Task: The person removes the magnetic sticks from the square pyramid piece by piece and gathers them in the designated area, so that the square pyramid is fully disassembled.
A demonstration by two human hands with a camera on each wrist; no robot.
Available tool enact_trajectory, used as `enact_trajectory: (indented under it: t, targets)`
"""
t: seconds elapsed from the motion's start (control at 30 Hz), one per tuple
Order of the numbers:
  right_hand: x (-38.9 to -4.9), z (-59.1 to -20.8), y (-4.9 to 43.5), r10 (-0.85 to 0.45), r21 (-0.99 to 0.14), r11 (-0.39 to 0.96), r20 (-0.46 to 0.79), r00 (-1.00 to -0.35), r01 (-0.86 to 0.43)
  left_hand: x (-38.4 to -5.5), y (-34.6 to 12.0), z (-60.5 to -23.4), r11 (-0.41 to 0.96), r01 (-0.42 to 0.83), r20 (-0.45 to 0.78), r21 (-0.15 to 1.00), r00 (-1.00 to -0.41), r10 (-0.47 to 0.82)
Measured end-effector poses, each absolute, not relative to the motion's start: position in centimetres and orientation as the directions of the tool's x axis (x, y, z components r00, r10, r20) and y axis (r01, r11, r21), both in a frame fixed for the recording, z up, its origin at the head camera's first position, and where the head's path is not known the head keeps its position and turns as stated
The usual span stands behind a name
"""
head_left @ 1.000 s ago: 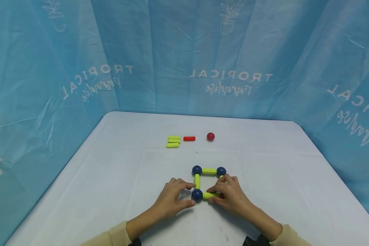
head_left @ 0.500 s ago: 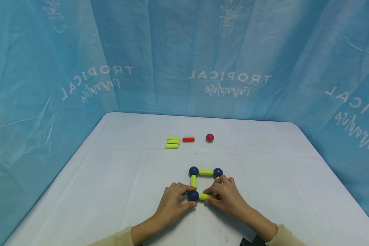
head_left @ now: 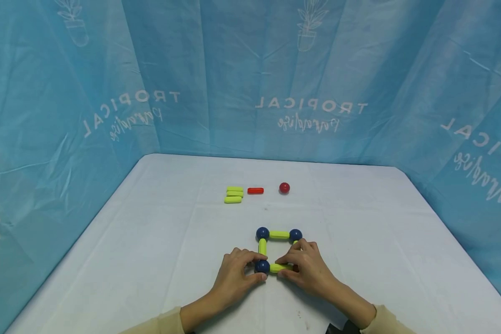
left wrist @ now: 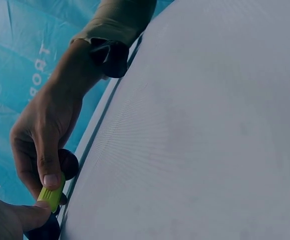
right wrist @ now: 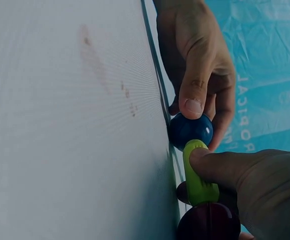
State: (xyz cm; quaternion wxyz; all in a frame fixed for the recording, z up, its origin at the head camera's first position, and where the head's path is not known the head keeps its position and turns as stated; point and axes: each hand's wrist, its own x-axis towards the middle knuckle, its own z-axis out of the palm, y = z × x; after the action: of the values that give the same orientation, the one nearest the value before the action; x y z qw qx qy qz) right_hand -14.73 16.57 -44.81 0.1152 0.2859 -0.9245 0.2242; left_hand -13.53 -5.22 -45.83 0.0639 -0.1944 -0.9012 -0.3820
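Small toy rods and balls form a square on the white table. At its near-left corner my left hand holds a blue ball between thumb and fingers. Joined to that ball is a yellow-green rod, which my right hand pinches. A dark red ball meets the rod's other end in the right wrist view; in the head view my right hand hides it. Blue balls mark both far corners, with a rod between them. The left-side rod runs between blue balls; the right-side one is mostly covered.
Farther back lie several loose yellow-green rods, a red rod and a red ball. Blue printed curtains hang behind and beside the white table.
My left hand has closed in around the near-left blue ball. The square has shifted slightly left, my right hand along with it.
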Motion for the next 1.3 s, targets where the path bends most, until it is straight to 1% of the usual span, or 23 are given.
enact_trajectory:
  t: [0.13,0.4,0.7,0.83,1.1,1.3]
  targets:
    - [-14.7,-44.8,16.6,-0.48,-0.353,0.729,0.348,-0.805,-0.587,-13.4,-5.3,-45.8,0.63,0.401,0.262,0.665,-0.915,0.306]
    - [-14.6,-44.9,16.7,-0.501,-0.354,0.707,0.361,-0.787,-0.613,-13.0,-5.6,-46.0,0.603,0.449,0.314,0.66,-0.893,0.321]
    - [-14.5,-44.7,16.6,-0.514,-0.349,0.708,0.34,-0.787,-0.613,-12.9,-5.9,-46.1,0.575,0.454,0.313,0.681,-0.89,0.331]
    - [-14.5,-44.6,16.6,-0.516,-0.35,0.71,0.332,-0.79,-0.611,-12.9,-5.9,-46.1,0.571,0.447,0.304,0.688,-0.893,0.333]
    - [-14.5,-44.6,17.8,-0.494,-0.366,0.718,0.33,-0.804,-0.592,-13.3,-7.3,-46.1,0.552,0.384,0.264,0.74,-0.921,0.288]
    - [-14.6,-44.8,18.6,-0.518,-0.35,0.711,0.327,-0.791,-0.61,-13.5,-8.0,-46.2,0.57,0.384,0.274,0.727,-0.923,0.272]
